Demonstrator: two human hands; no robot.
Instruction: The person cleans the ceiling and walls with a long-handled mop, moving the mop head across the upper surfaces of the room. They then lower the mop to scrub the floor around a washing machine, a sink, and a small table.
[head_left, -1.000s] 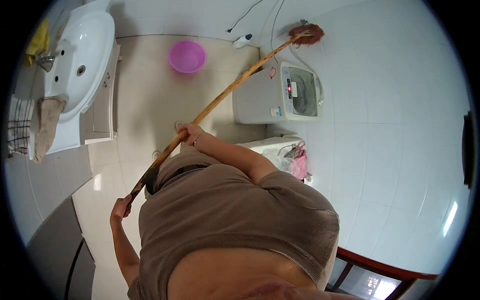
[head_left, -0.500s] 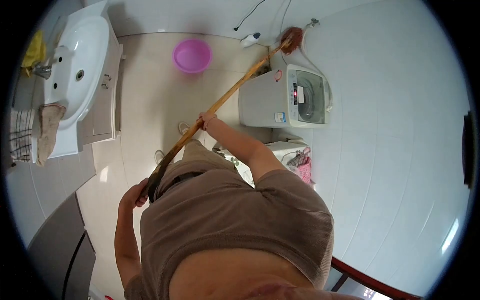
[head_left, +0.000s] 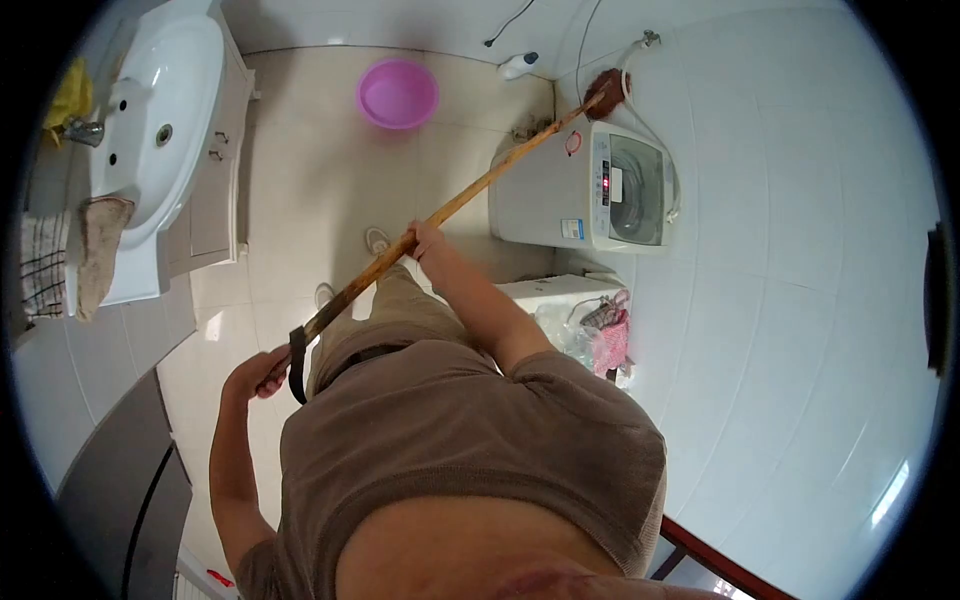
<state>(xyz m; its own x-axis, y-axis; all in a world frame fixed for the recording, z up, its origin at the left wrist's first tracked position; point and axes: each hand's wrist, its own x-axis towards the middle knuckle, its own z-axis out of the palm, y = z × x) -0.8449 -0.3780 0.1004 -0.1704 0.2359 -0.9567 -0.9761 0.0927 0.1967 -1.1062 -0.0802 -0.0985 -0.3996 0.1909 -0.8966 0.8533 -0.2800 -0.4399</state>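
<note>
A long-handled broom [head_left: 480, 184] runs diagonally across the head view, its worn wooden handle darker at the near end. Its reddish-brown, bristly head [head_left: 608, 94] is up at the wall behind the washing machine, beside a hose. My right hand [head_left: 427, 242] is closed around the middle of the handle, in front of my body. At my left hip, my left hand [head_left: 260, 374] grips the handle's lower end, fingers curled round it. A dark strap loop [head_left: 298, 366] hangs from the handle just beside that hand.
A washing machine [head_left: 545, 195] with a lit display stands at right. A pink basin [head_left: 398, 93] and a white bottle [head_left: 519, 67] are on the floor near the far wall. The white sink [head_left: 180, 150] is at left. A pink cloth [head_left: 610, 345] lies to my right.
The broom head looks shifted slightly right and down along with the whole scene. My left hand has moved a little outward, left and up, with the handle's end, and the strap loop shows more clearly.
</note>
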